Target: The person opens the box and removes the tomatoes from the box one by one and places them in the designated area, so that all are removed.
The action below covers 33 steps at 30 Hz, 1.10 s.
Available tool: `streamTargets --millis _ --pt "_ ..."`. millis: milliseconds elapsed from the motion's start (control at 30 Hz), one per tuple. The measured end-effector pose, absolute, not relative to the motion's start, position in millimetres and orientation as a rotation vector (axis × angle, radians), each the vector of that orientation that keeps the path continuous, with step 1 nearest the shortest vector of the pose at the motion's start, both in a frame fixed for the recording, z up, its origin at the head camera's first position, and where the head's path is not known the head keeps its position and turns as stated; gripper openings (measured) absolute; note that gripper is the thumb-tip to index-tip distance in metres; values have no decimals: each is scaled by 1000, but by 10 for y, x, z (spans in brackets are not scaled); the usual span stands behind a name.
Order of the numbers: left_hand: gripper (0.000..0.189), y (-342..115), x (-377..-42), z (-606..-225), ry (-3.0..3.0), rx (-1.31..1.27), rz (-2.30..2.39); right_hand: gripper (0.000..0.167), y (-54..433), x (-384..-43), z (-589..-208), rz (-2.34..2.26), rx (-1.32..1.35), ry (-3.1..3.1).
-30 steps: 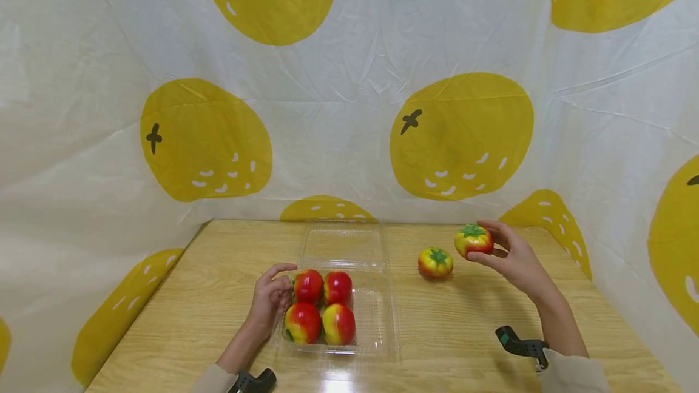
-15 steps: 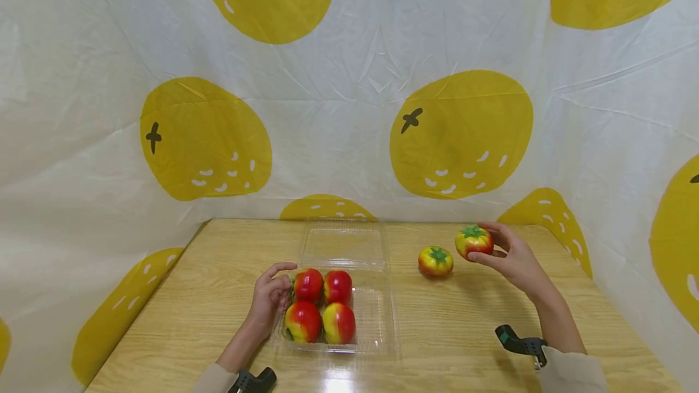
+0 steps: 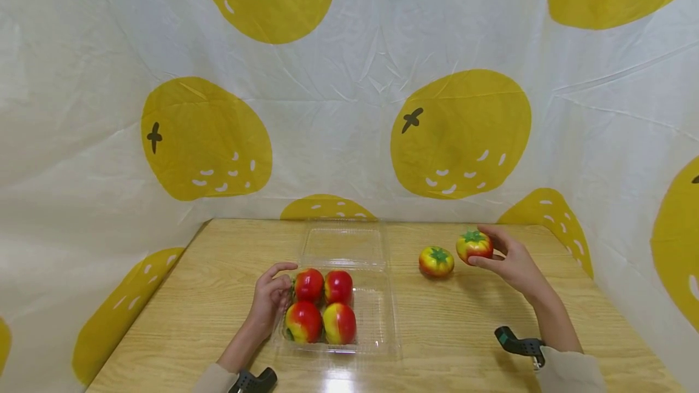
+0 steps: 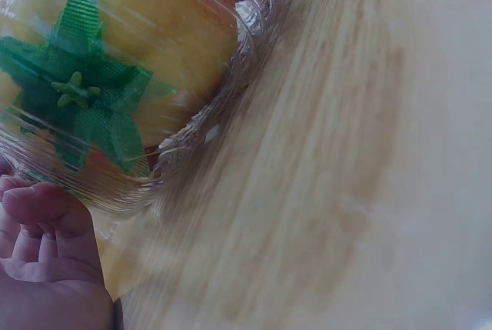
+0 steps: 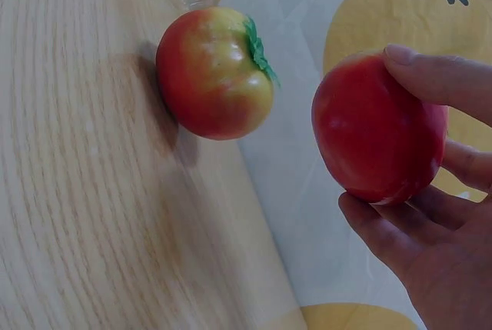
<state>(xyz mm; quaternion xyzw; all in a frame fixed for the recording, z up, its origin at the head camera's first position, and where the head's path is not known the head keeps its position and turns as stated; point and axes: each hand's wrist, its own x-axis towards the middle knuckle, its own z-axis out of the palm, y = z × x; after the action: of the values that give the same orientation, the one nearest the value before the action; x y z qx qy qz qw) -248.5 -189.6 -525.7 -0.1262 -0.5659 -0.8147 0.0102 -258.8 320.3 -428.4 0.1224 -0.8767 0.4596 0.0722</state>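
My right hand (image 3: 510, 259) holds a red and yellow tomato (image 3: 474, 246) with a green leafy top, its thumb and fingers spread round the side. In the right wrist view this tomato (image 5: 377, 130) shows its red underside and appears raised off the table. Another tomato (image 3: 436, 261) rests on the table just to its left. My left hand (image 3: 270, 296) pinches the left edge of a clear plastic clamshell container (image 3: 377, 314); part of the grip is hidden. Several tomatoes (image 3: 303, 322) lie on their sides in the container's left part. A green leafy top (image 4: 75, 91) shows through its wall.
The container's clear lid (image 3: 344, 246) lies folded back toward the far edge. A wooden table (image 3: 453, 332) carries everything. Behind and at both sides hangs a white sheet (image 3: 333, 126) with yellow fruit prints.
My right hand has lowered very slightly with the tomato. The left hand and the container stay where they were.
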Motion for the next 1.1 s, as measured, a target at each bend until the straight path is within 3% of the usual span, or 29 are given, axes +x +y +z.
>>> streamTargets --millis 1100 --pt "31 -1879 -2495 -5258 -1784 -295 -2537 80 3276 -2705 -4603 1380 209 -2718"
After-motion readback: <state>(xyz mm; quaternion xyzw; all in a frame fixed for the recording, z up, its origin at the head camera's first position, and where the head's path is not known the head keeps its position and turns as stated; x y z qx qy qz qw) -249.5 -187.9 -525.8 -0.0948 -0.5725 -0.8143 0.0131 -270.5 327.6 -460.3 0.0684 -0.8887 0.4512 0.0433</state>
